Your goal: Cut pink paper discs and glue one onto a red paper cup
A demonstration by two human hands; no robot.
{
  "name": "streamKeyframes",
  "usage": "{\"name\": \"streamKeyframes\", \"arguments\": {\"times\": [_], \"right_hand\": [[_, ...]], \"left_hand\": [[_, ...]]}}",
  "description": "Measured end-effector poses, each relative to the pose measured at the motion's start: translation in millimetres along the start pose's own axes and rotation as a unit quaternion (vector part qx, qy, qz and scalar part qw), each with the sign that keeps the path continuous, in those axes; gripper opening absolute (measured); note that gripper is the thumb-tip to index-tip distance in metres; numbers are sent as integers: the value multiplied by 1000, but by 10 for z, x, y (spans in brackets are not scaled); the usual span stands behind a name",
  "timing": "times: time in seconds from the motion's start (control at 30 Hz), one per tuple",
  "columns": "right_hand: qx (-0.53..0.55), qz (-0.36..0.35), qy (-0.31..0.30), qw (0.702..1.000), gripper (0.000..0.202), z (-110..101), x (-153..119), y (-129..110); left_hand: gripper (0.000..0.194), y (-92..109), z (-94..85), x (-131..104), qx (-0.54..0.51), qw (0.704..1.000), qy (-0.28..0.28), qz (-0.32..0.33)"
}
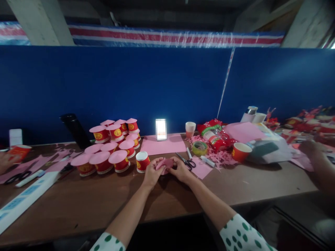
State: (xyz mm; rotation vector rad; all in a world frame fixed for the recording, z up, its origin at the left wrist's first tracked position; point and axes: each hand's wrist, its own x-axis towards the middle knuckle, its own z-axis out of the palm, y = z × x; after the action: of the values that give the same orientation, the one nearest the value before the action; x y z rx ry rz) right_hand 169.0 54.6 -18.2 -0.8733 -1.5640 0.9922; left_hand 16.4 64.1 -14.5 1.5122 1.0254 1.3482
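One small pink paper piece [168, 163] is between the fingertips of both hands, just above the table [104, 202]. Just left of the fingers stands one red cup [142, 163] with a white top and no paper on it. Farther left, at least twelve paper-topped cups [118, 157] stand in a cluster; they overlap, so the exact count is unclear. Beyond them is one black bottle [75, 131].

Straight ahead of the fingers lies one large pink sheet [164, 148], with one bright upright rectangle [161, 129], blurred out, at its far edge. Just right of the fingers are one pair of scissors [188, 163], one roll of tape [199, 148] and two white tubes, one beside the scissors and one farther right. One pale cup [190, 129] stands beyond the tape, and one open red cup [241, 152] well to the right.

The person's left hand [152, 173] and right hand [181, 169] meet in front of the body, both forearms slanting inward from dotted sleeves [242, 233]. The left thumb and fingers pinch the paper's left side; the right fingers, curled inward, grip its right side. One co-worker's hand [6, 161] shows at the far left.
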Motion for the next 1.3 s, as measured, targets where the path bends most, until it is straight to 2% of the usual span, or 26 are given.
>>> {"name": "streamKeyframes", "arguments": {"times": [0.27,0.43,0.63,0.83,1.03,1.3], "right_hand": [[-19,9,-30,999,29,4,-20,-48],[-26,10,-36,999,29,5,-37,-106],[-47,7,-40,998,27,0,-49,-133],[-16,12,-38,999,35,11,-39,-102],[15,24,-3,1000,29,21,-14,-65],[51,32,39,997,29,22,19,22]], "left_hand": [[37,3,0,-3,17,1000,5,-5],[35,34,5,-6,33,999,9,9],[37,80,20,-21,28,1000,2,-3],[36,9,-5,13,24,999,34,15],[36,-30,-11,26,24,999,43,23],[38,30,0,-6,53,998,15,31]]}}
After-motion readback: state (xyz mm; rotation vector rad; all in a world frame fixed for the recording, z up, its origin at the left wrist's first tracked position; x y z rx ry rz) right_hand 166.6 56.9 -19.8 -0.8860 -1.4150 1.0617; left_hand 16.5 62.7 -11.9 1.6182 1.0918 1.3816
